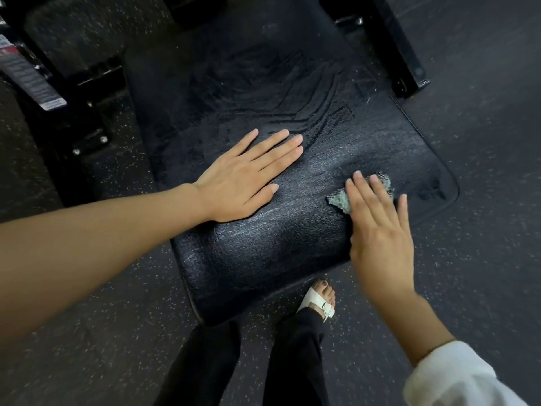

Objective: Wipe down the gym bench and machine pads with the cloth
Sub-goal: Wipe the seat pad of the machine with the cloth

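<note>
A black padded gym bench (263,244) fills the middle of the head view, its near end rounded and its far part streaked with damp wipe marks. My left hand (243,177) lies flat on the pad with fingers spread, holding nothing. My right hand (377,227) presses a small grey-green cloth (339,200) onto the pad near the bench's right edge. Most of the cloth is hidden under my fingers; only two corners show.
Black steel frame legs with bolts (87,124) stand at the left, and another black post (404,54) stands at the upper right. A white warning label (29,77) is on the left frame. Speckled rubber floor (483,142) surrounds the bench. My sandalled foot (319,300) is beside the near end.
</note>
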### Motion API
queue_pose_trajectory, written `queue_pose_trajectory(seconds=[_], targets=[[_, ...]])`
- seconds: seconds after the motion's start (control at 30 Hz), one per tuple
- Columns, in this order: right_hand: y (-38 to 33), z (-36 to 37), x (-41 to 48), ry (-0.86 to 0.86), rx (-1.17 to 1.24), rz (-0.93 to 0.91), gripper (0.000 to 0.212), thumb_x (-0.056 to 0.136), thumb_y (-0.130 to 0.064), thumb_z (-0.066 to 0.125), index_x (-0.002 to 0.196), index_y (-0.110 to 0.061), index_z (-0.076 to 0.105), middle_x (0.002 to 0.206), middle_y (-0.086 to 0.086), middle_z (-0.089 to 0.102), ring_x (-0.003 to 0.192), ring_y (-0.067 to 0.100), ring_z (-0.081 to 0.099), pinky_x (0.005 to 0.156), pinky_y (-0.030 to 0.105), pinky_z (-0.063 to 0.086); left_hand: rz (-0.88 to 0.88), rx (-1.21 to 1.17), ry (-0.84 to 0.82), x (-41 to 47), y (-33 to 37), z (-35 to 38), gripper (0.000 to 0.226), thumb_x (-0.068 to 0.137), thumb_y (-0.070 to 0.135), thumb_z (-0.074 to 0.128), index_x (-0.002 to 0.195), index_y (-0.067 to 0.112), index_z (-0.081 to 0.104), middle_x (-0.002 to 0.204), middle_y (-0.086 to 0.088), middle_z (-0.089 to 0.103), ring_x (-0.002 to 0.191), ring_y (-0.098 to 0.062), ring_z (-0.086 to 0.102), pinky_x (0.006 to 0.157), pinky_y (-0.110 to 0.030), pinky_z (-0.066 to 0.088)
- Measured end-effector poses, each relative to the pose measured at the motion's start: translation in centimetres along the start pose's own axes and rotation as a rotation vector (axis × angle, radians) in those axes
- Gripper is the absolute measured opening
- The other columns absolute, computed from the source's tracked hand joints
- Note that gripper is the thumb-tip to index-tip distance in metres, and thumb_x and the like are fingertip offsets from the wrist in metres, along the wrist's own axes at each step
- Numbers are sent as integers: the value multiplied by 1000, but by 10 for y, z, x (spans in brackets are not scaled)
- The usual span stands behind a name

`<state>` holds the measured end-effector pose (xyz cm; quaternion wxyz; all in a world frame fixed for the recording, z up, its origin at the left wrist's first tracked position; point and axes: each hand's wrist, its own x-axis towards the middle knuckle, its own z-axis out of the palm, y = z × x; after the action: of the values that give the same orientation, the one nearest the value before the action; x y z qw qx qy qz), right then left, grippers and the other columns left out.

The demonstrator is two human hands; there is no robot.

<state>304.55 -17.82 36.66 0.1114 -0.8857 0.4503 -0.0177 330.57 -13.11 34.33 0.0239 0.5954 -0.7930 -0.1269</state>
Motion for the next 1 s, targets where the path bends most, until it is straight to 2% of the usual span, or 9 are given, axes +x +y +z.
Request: queue_pose_trajectory(seconds=[0.1, 0.2, 0.33, 0.5, 0.67, 0.77, 0.9, 1.0], targets=[[-8, 5, 0, 74, 40, 58, 62, 85, 7, 34, 145, -6, 45, 153, 7, 42, 145, 30, 32, 119, 49, 14, -15, -6, 0, 5, 4, 0, 61, 102, 34, 20, 159, 12, 9, 167, -4, 5, 154, -21, 2, 123, -49, 6], [-27, 11, -7, 88, 92, 106, 65, 82, 12, 42, 145, -5, 45, 154, 9, 42, 145, 32, 32, 120, 49, 15, -23, -14, 8, 10, 7, 0, 62, 102, 34, 21, 159, 12, 10, 167, -4, 6, 154, -21, 2, 123, -49, 7], [-54, 17, -21, 58, 100, -2, 74, 73, 9, 48, 145, -6, 44, 154, 8, 42, 144, 31, 34, 119, 48, 17, -31, -9, 7, 15, 11, -1, 62, 101, 34, 22, 158, 12, 11, 167, -4, 6, 154, -21, 2, 124, -48, 6], [-72, 21, -33, -24, 93, -173, 64, 82, -4, 33, 144, -10, 49, 152, 3, 45, 143, 26, 35, 118, 44, 20, -34, 4, 12, 24, 16, 0, 61, 102, 32, 22, 158, 11, 11, 167, -4, 6, 154, -21, 2, 123, -48, 6], [-42, 12, -23, -88, 38, -307, 63, 86, -6, 30, 146, -12, 46, 154, 1, 42, 145, 22, 35, 117, 45, 22, -39, 14, 16, 33, 20, 1, 61, 102, 32, 22, 158, 11, 11, 167, -4, 6, 154, -21, 3, 123, -49, 10], [-10, 5, -15, -70, 21, -265, 67, 83, 0, 32, 148, -14, 42, 156, 0, 38, 147, 21, 31, 120, 46, 18, -52, 5, 12, 38, 22, 1, 62, 102, 33, 21, 158, 12, 11, 167, -4, 6, 154, -21, 3, 123, -50, 10], [32, -6, 1, -54, 26, -173, 76, 78, 14, 47, 149, -14, 40, 157, 0, 36, 148, 21, 26, 121, 49, 14, -65, 4, 1, 42, 25, 0, 62, 102, 35, 19, 159, 12, 10, 167, -3, 5, 154, -20, 1, 123, -48, 7], [58, -15, 14, -48, 16, -106, 72, 81, 13, 47, 149, -11, 40, 157, 3, 37, 148, 23, 26, 121, 49, 12, -67, 4, 3, 44, 26, 0, 61, 103, 35, 18, 159, 12, 9, 167, -3, 4, 154, -20, 1, 124, -48, 5]])
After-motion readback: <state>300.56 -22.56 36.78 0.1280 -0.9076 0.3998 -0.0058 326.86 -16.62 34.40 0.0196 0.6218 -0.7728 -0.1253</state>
